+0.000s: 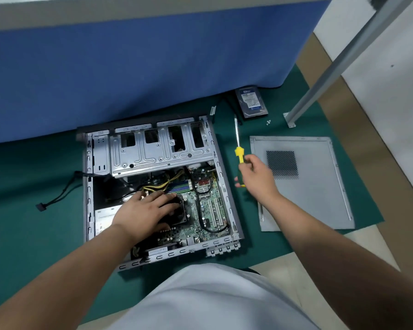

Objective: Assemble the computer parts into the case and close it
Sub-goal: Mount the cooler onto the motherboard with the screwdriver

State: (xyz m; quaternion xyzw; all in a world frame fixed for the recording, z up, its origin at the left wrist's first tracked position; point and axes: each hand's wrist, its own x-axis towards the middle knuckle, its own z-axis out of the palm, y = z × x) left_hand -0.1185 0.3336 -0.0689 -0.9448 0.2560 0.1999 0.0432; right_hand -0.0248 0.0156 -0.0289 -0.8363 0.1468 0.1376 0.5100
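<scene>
Open grey computer case (153,186) is lying flat on the green mat, exposing its green motherboard (208,206). Grey side panel (303,184) is lying flat alongside; blue-labelled hard drive (252,102) is sitting beyond.

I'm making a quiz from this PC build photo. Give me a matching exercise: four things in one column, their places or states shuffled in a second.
Things:
1. screwdriver
2. hard drive
3. side panel
4. left hand

Places:
A. flat on the mat, right of the case
B. resting on the cooler fan inside the case
C. held in the right hand
D. on the mat beside the blue partition

Pairs: 1-C, 2-D, 3-A, 4-B
</scene>
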